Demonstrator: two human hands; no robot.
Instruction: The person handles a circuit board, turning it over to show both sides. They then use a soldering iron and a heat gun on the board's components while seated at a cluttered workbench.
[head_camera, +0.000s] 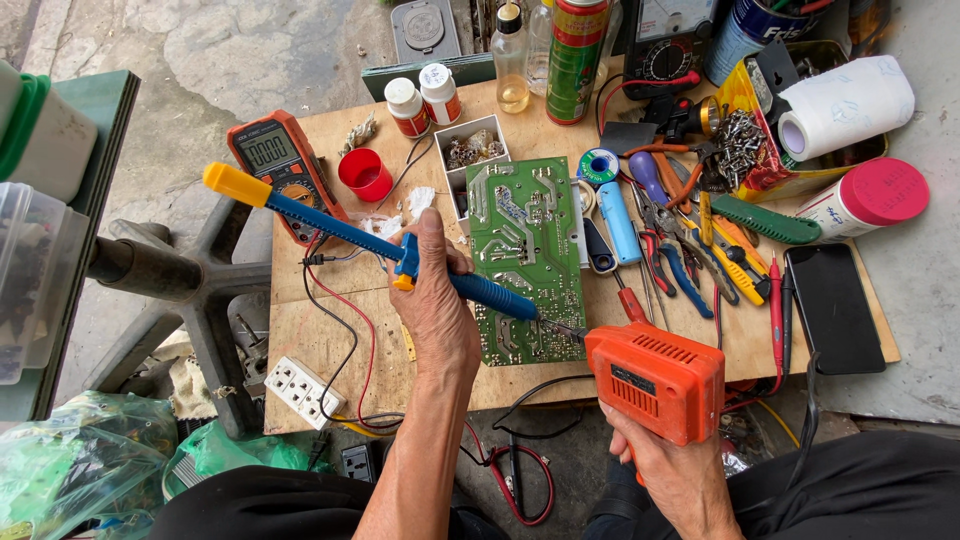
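- Hands work over a green rectangular printed circuit board (527, 255) lying solder side up on the worn plywood work board (330, 340).
- Left hand (437, 300) is closed round a long blue desoldering pump with a yellow plunger knob (330, 222); thumb lies along the barrel, and the nozzle points past the fist, down toward the board's near edge.
- Right hand (672, 470) is wrapped tight on the grip of an orange, boxy soldering gun (657, 378), whose thin tip reaches forward to meet the pump nozzle at the same spot on the board.
- Both tool tips sit at one joint, so I judge desoldering to be mid-way: whether that joint is cleared cannot be made out, and most solder pads look untouched.
- Beyond the left grip lie an orange multimeter (283, 170) and a small red cup (365, 173); beyond the right, a jumble of pliers and screwdrivers (690, 250).
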